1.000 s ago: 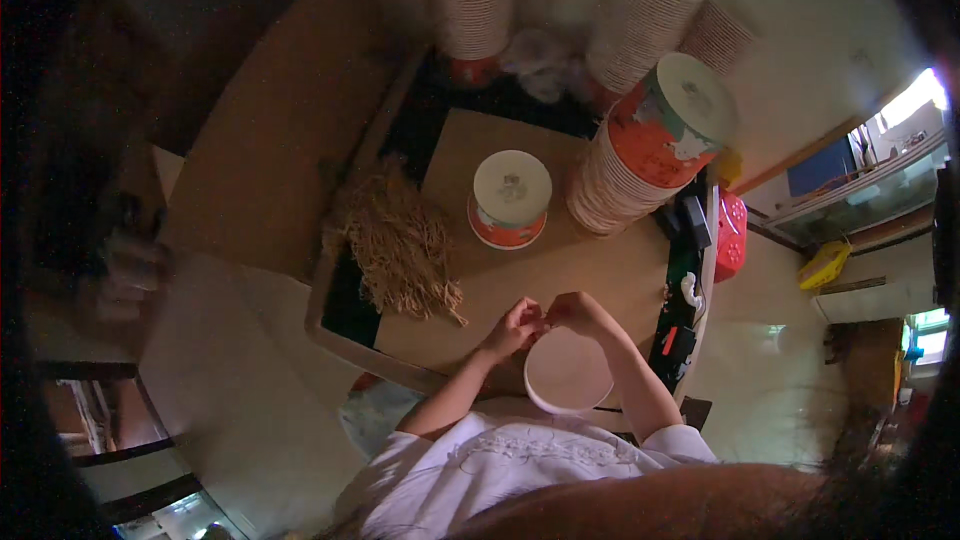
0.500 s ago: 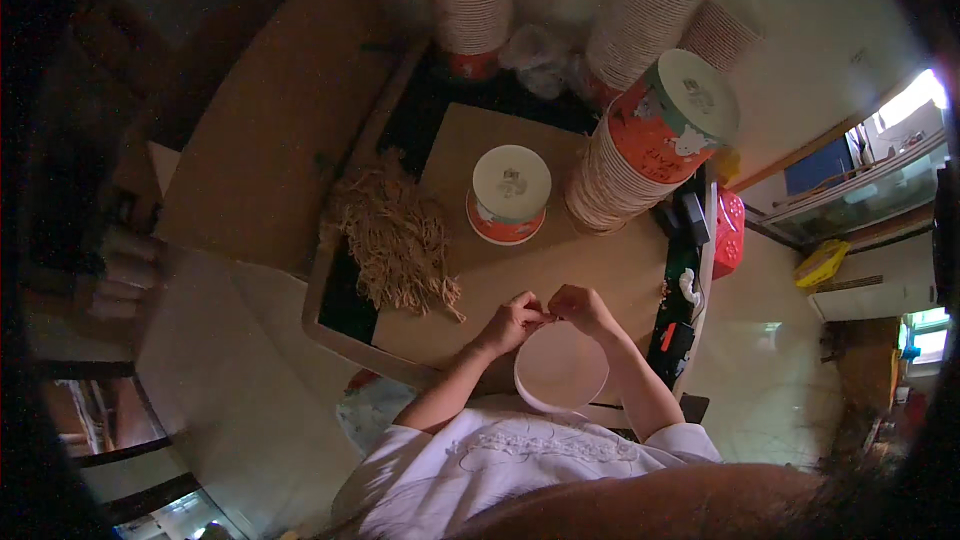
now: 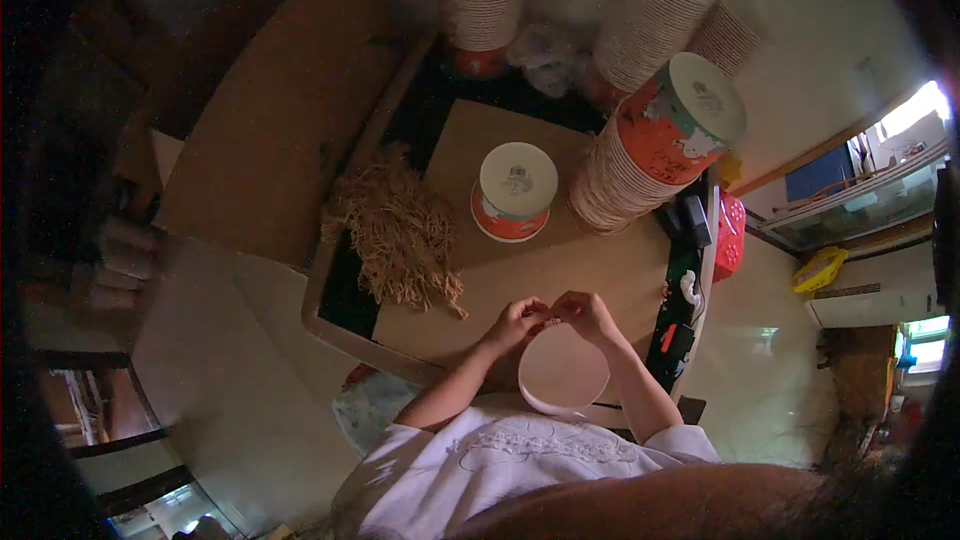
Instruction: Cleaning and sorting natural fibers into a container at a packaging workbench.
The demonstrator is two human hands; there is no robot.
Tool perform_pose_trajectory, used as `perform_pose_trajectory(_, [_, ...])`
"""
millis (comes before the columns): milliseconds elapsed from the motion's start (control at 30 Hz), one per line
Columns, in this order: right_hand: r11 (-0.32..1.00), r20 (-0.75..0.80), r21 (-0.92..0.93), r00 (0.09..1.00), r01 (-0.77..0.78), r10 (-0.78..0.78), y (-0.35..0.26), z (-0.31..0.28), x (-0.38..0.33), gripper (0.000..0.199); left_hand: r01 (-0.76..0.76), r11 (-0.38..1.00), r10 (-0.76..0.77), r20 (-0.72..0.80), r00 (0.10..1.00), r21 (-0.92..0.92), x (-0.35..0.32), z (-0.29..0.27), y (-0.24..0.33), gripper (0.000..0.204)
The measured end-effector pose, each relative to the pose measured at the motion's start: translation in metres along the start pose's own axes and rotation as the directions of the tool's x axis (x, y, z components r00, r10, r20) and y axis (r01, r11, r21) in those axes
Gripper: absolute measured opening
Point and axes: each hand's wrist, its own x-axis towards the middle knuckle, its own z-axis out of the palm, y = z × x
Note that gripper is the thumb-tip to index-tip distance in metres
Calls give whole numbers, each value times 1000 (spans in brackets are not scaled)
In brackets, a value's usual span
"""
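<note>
An open white paper bucket [image 3: 563,370] leans against my front at the table's near edge, its pale inside facing up. At its far rim, my left hand [image 3: 520,322] and my right hand [image 3: 586,316] meet with fingertips pinched together. Whatever lies between the fingertips is too small to make out. Beyond my left hand is a heap of brown twisted paper cords [image 3: 395,230]. Farther off, an upside-down paper bucket [image 3: 518,182] with an orange and green side stands on the cardboard sheet [image 3: 520,280].
A leaning stack of paper buckets [image 3: 640,160] stands at the right. More tall stacks [image 3: 480,0] rise at the back beside a clear plastic bag [image 3: 545,55]. Along the right edge lie a black and orange tool [image 3: 673,342] and a red basket [image 3: 730,235].
Both hands stay at the bucket's far rim, with only a slight shift of the fingers. The view has moved a little; the stacks and cords lie as before.
</note>
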Motion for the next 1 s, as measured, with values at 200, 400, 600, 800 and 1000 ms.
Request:
perform_pose_trajectory(200, [994,-193,-93,979,52,-69,-28,20,-22,5,255,885,-244,77,967,-389,-2,-3,6,19])
perform_pose_trajectory(400, [855,-382,-498,848,146,-367,-15,36,-32,5,275,813,-271,85,959,-514,-3,-3,3,18])
perform_pose_trajectory(600, [852,-416,-500,819,158,-396,-9,41,-35,8,291,843,-322,10,947,-452,-7,2,10,15])
perform_pose_trajectory(800, [861,-403,-480,828,171,-389,-14,41,-33,11,289,813,-334,2,943,-506,-8,3,9,12])
perform_pose_trajectory(1000, [822,-394,-541,810,177,-434,-11,42,-34,11,287,797,-354,-26,935,-531,-10,5,14,11])
